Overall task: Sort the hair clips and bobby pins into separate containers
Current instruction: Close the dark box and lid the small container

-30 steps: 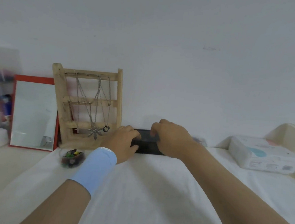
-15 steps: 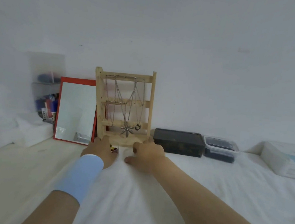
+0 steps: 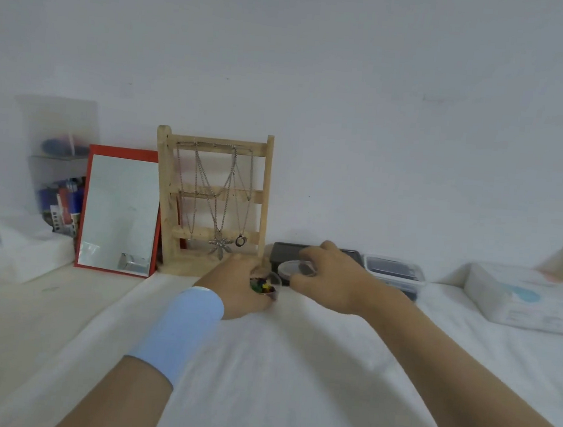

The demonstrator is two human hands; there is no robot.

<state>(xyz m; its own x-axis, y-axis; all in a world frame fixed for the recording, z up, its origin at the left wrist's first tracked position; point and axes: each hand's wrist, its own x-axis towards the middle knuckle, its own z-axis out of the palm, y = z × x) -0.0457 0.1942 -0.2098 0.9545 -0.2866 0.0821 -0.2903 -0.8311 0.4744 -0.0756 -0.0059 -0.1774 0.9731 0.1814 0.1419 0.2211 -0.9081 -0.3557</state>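
Lid (image 3: 294,269), round clear plastic, now off, pinched by right hand (image 3: 332,282). Left hand (image 3: 234,289) grips upright small clear cup (image 3: 271,293) of colourful clips (image 3: 260,284).

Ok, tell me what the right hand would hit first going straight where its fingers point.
The right hand, pinching a round clear plastic lid, points leftward. It would probably first meet the right post of the wooden ladder-shaped necklace stand; depth is unclear, so the black rectangular box may come sooner.
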